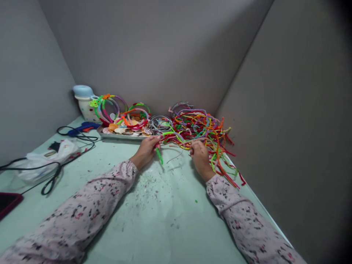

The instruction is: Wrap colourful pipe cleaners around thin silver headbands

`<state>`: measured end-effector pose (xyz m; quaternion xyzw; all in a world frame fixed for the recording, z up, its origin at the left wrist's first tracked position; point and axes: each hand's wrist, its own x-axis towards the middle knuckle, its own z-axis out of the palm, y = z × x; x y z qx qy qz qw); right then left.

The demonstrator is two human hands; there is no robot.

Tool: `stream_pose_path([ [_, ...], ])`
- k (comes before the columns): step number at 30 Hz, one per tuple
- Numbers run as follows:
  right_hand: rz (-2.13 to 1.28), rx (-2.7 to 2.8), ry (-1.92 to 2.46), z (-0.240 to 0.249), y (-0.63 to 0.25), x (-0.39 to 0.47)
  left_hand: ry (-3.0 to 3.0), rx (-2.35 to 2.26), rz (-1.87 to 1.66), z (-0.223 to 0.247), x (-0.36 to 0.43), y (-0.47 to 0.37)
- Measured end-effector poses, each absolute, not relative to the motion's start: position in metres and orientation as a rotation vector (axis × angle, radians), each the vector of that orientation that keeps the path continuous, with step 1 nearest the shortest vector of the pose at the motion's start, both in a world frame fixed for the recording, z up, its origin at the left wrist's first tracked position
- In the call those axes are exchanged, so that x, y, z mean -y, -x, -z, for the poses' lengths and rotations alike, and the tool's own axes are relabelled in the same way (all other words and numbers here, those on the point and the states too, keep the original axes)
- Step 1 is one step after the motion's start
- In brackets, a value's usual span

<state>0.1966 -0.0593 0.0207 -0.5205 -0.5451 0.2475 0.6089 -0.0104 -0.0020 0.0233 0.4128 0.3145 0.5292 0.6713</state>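
My left hand [149,147] is closed in a pinch on a green pipe cleaner [159,156], whose short end hangs below the fingers. From the same hand a light green and purple fuzzy strand curves toward the right. My right hand [200,154] has its fingers pinched together at the near edge of the pile of coloured pipe cleaners [198,123]; whatever is between them is too small to make out. A thin bare wire [176,158] curves over the table between both hands.
Behind my left hand, a metal tray [123,136] holds shell-like pieces and fuzzy-wrapped hoops. Grey wire coils [161,124] lie beside it. A white jar with a blue lid [84,101], black cable [58,170], plastic bag [52,161] and red-edged phone [9,203] are leftward. Grey walls enclose the table.
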Motion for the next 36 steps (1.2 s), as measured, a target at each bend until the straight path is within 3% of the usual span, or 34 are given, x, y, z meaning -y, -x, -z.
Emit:
stream_pose_path([
  [9, -0.609, 0.995, 1.193, -0.009, -0.207, 0.046, -0.888, -0.73, -1.221, -0.025, 0.002, 0.011],
  [16, -0.657, 1.279, 1.354, -0.006, -0.2, 0.053, -0.911, -0.709, -1.222, -0.023, 0.001, 0.012],
  [30, 0.246, 2.035, 1.732, -0.021, -0.191, 0.067, -0.974, -0.685, -1.183, -0.029, 0.01, 0.005],
  [36, 0.254, 2.118, 1.477, -0.023, -0.186, 0.076, -0.959, -0.695, -1.197, -0.027, 0.008, 0.007],
])
